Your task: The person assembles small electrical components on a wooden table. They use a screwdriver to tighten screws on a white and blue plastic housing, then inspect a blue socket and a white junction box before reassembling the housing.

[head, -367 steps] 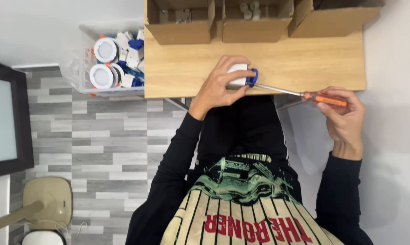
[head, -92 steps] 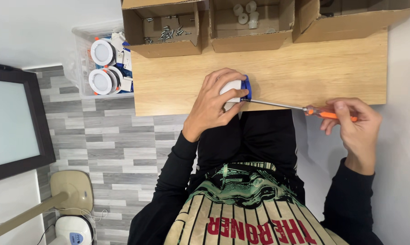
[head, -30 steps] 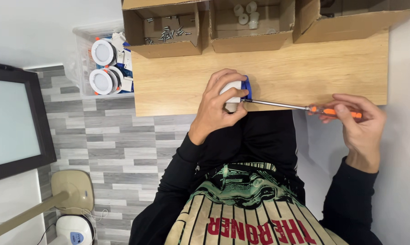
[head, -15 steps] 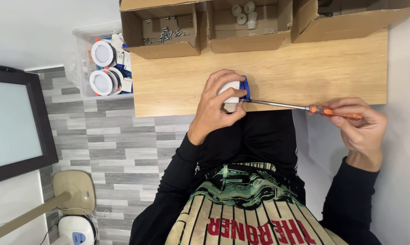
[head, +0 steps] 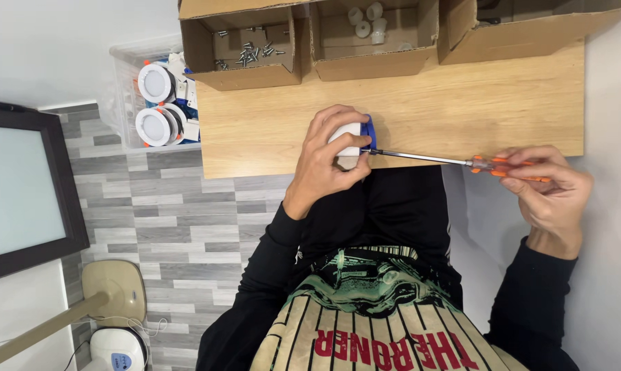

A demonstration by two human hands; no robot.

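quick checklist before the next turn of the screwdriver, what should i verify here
1. Left hand has a firm grip on the white and blue fitting at the table edge: ok.
2. Right hand holds the orange handle of the screwdriver: ok.
3. Screwdriver tip reaches the fitting's blue side: ok.
4. Tip seated in a screw head: cannot tell, fingers hide it.
5. Shaft runs level and straight from handle to fitting: ok.
6. Spare screws in the left cardboard box sit within reach: ok, judging by eye.
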